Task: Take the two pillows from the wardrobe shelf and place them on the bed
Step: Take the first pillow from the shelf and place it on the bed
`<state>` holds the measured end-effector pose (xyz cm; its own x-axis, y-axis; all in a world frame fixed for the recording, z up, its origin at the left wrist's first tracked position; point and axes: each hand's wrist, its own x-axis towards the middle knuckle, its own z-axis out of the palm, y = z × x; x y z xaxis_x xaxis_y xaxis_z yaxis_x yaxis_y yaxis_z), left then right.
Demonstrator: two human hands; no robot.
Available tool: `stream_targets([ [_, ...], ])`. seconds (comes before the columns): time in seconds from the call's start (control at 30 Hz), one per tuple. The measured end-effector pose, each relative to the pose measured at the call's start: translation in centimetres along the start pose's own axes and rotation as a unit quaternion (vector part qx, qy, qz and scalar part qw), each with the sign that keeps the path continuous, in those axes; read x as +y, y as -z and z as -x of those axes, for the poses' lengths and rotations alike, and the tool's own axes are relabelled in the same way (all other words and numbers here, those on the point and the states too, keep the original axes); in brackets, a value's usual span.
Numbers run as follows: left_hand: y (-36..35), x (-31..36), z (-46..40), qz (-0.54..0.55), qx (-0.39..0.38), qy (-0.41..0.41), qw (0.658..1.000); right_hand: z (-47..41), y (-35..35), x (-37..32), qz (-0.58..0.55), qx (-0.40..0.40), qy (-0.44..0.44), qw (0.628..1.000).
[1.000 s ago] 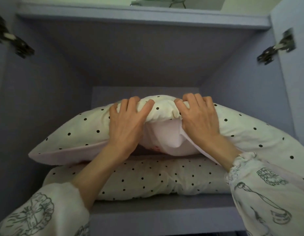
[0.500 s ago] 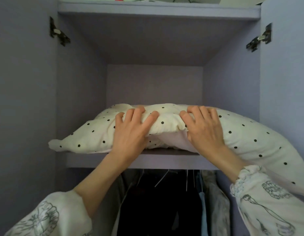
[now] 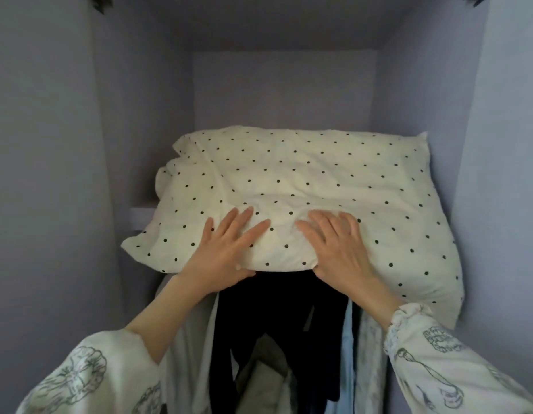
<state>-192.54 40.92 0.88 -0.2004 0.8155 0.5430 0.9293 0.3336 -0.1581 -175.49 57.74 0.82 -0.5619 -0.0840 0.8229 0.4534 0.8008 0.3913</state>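
Pillow (image 3: 304,186) under both hands — dark hanging clothes (image 3: 277,324) just below

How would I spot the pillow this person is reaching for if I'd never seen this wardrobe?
Look inside the open lilac wardrobe, on the shelf above the hanging dark clothes. The cream fabric pillow with small black dots lies there, its front edge overhanging. It is the only pale, spotted thing, with both hands on it.
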Motion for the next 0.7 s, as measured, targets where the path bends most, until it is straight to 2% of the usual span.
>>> stream_targets([
  [0.13,-0.4,-0.9,-0.7,0.053,-0.048,0.002,0.997,1.5,-1.9,-0.3,0.001,-0.138,-0.005,0.99],
  [0.2,-0.4,-1.7,-2.5,0.037,-0.066,0.008,0.997,2.0,-2.9,-0.3,0.006,-0.179,-0.004,0.984],
  [0.3,-1.0,-3.3,-6.9,-0.028,-0.045,0.004,0.999,2.3,-4.6,0.1,0.003,-0.208,-0.001,0.978],
  [0.4,-3.0,-4.4,-10.3,-0.037,-0.035,0.014,0.999,1.9,-6.3,1.5,0.006,-0.223,0.031,0.974],
  [0.47,-4.9,-4.8,-11.0,-0.035,-0.001,0.01,0.999,1.3,-7.0,2.4,0.015,-0.223,0.046,0.974],
  [0.63,-8.0,-5.3,-10.4,-0.045,0.091,-0.014,0.995,-1.0,-7.6,2.2,-0.003,-0.148,0.015,0.989],
  [0.7,-8.1,-5.4,-10.3,-0.045,0.102,-0.025,0.993,-2.8,-7.9,1.9,0.011,-0.104,-0.029,0.994],
])
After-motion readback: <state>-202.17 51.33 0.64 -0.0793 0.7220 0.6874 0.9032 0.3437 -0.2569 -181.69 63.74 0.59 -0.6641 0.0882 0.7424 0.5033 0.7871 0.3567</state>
